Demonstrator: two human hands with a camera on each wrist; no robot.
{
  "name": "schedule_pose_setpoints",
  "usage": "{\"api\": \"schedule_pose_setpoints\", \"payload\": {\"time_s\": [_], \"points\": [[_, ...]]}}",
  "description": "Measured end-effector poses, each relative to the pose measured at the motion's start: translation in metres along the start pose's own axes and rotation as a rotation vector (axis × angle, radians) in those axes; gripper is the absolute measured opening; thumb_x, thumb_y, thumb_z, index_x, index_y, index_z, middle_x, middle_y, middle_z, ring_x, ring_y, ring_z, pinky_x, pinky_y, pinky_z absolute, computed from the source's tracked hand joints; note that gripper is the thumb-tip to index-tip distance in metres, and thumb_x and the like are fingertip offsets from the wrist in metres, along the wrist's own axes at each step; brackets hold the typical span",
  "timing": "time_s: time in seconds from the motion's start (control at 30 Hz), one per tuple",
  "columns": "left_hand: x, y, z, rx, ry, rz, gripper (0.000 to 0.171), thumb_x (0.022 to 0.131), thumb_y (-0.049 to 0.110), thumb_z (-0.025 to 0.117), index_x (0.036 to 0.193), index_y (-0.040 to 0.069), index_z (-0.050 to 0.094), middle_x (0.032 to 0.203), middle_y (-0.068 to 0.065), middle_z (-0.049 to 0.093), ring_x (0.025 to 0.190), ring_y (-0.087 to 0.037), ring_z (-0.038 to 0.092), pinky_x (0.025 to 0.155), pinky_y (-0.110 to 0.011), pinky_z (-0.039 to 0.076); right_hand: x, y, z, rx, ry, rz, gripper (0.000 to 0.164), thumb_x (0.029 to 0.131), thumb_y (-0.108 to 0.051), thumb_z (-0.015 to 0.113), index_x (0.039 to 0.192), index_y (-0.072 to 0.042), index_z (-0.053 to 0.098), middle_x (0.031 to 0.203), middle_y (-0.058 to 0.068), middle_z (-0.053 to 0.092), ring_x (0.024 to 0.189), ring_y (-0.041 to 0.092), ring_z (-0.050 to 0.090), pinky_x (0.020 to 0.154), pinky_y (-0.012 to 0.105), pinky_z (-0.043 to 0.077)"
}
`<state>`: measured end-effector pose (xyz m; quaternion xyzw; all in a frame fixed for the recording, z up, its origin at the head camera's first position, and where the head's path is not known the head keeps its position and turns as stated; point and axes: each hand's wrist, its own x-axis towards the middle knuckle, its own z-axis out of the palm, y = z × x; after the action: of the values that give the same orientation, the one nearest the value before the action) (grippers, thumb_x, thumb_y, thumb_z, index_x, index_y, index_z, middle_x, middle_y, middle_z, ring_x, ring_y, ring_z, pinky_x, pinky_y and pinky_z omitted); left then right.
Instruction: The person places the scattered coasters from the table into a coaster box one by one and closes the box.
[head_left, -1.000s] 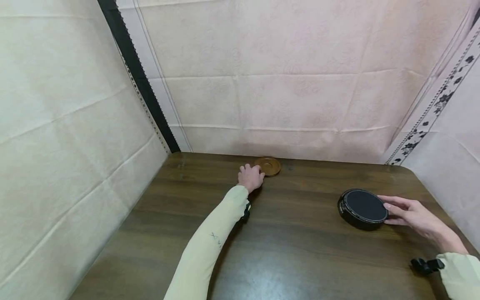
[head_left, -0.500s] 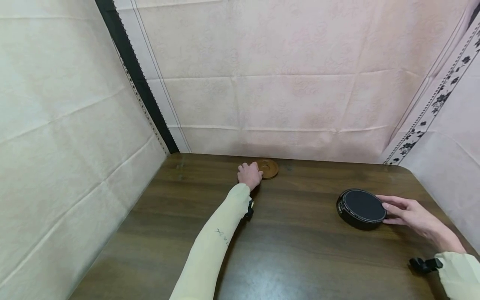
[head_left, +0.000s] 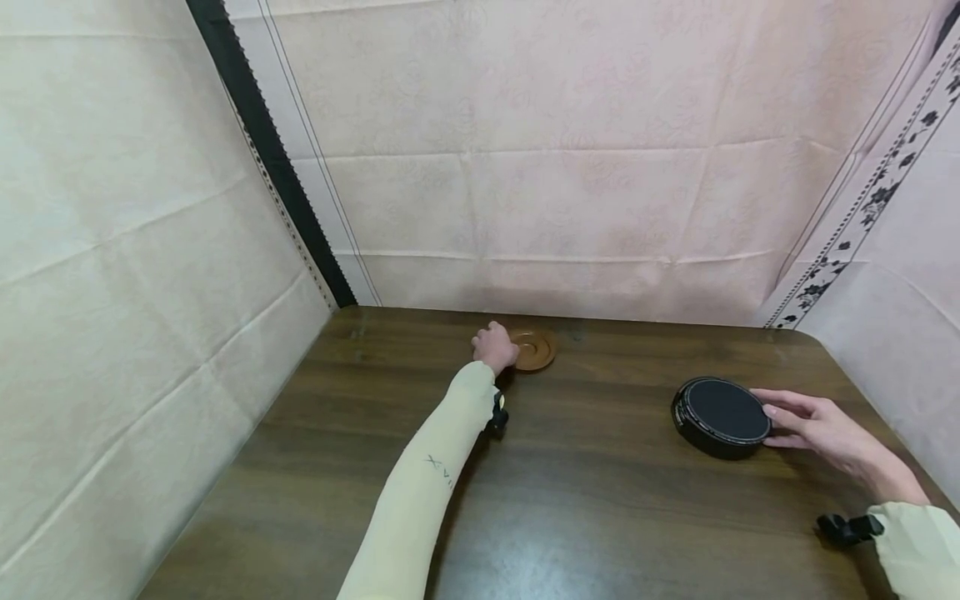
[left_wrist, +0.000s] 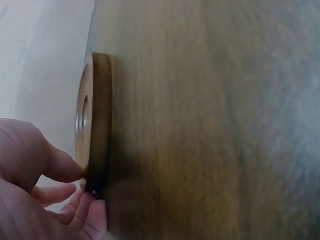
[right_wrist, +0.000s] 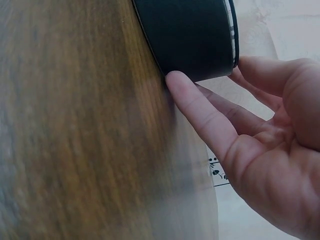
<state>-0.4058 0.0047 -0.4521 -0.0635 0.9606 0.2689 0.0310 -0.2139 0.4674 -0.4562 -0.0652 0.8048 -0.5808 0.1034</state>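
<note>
A round brown wooden disc (head_left: pixel 534 350), with raised rings and a hollow in its middle, is near the far edge of the table. My left hand (head_left: pixel 495 347) pinches its left rim. In the left wrist view, the thumb lies on the upper face of the disc (left_wrist: pixel 101 120) and curled fingertips (left_wrist: pixel 97 216) are under its edge. To the right, a black round case (head_left: pixel 723 417) with a flat top sits on the table. My right hand (head_left: pixel 825 429) touches its right side with fairly straight fingers; one fingertip (right_wrist: pixel 179 82) meets the bottom edge of the case (right_wrist: pixel 187 37).
The dark wooden table (head_left: pixel 600 517) has rounded far corners. Pale cloth (head_left: pixel 570 208) hangs along its back, with more cloth at the left and right. A black strip (head_left: pixel 277 150) runs down the left corner. Black wrist devices (head_left: pixel 847 529) sit at both cuffs.
My left hand has drawn the wooden disc slightly toward me, away from the back cloth. The right hand and black case stay in place.
</note>
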Motion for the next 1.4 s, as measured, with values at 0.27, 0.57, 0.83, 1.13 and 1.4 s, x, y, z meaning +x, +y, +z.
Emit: {"api": "schedule_pose_setpoints", "payload": {"time_s": [0.27,0.57,0.83,1.13,1.4], "points": [[-0.006,-0.007,-0.006,0.049,-0.027,0.022,0.035,0.096,0.03,0.059,0.119,0.004,0.06,0.129,-0.024,0.051,0.12,-0.039,0.046,0.087,-0.045,0.051,0.0,0.0,0.001,-0.01,-0.004,0.008,0.049,0.103,-0.016,0.05,0.147,0.0,0.037,0.114,-0.028,0.062,0.098,0.006,0.069,0.08,0.037,0.059],[-0.01,-0.005,-0.01,0.096,-0.03,0.045,0.037,0.092,0.034,0.066,0.113,0.004,0.061,0.126,-0.023,0.051,0.117,-0.038,0.047,0.085,-0.045,0.052,0.0,0.0,0.002,0.007,-0.012,-0.002,0.047,0.103,-0.015,0.05,0.147,-0.002,0.039,0.114,-0.026,0.063,0.099,0.006,0.069,0.08,0.037,0.059],[-0.012,-0.001,-0.014,0.096,-0.029,0.06,0.049,0.095,0.032,0.06,0.132,0.002,0.047,0.126,-0.02,0.058,0.116,-0.036,0.056,0.088,-0.045,0.052,-0.001,0.001,0.002,0.026,-0.012,0.001,0.044,0.103,-0.014,0.051,0.145,-0.005,0.043,0.115,-0.026,0.063,0.099,0.006,0.068,0.08,0.038,0.059],[-0.02,0.009,-0.018,-0.042,-0.055,0.168,0.029,0.095,0.025,0.059,0.121,0.011,0.055,0.121,-0.011,0.062,0.108,-0.03,0.061,0.09,-0.041,0.051,-0.002,0.001,0.001,0.034,-0.011,-0.006,0.044,0.103,-0.014,0.05,0.145,-0.005,0.043,0.115,-0.026,0.063,0.098,0.008,0.069,0.08,0.038,0.059],[-0.029,0.024,-0.023,-0.174,-0.095,0.229,0.024,0.1,0.022,0.048,0.118,0.013,0.06,0.121,-0.008,0.063,0.101,-0.027,0.06,0.08,-0.036,0.052,-0.001,-0.001,0.0,0.017,-0.004,-0.002,0.045,0.103,-0.016,0.05,0.146,-0.004,0.042,0.114,-0.027,0.062,0.098,0.007,0.069,0.08,0.038,0.059]]}}
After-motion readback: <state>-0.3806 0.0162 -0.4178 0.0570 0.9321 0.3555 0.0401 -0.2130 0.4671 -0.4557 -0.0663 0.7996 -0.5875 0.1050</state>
